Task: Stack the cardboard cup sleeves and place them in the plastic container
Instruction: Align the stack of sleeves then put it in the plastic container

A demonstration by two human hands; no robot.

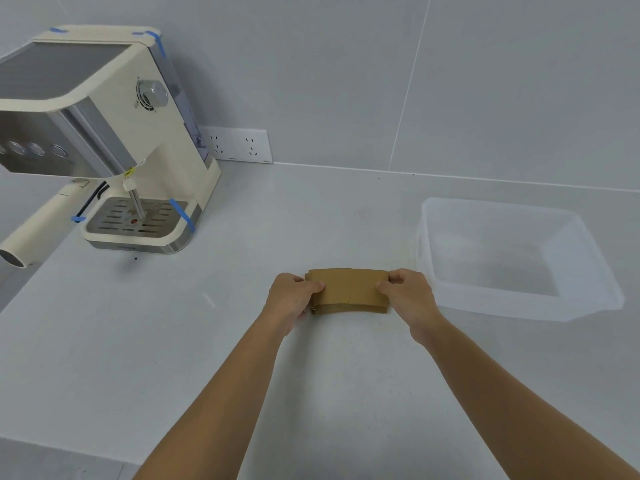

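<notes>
Squaring the stack (pixel 348 291) calls for even pressure from both ends, edges flush before it is lifted, I judge. The left hand (pixel 294 296) and right hand (pixel 405 292) each pinch one end, fingers curled shut on it. The empty tub (pixel 604 271) sits just right of the right hand.

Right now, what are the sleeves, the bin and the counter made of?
Sleeve stack: brown cardboard, matte, with layered edges showing at the front. Plastic container: translucent, frosted-looking plastic; the counter shows through its walls. Counter: pale grey, smooth and faintly speckled, probably stone or composite.
</notes>
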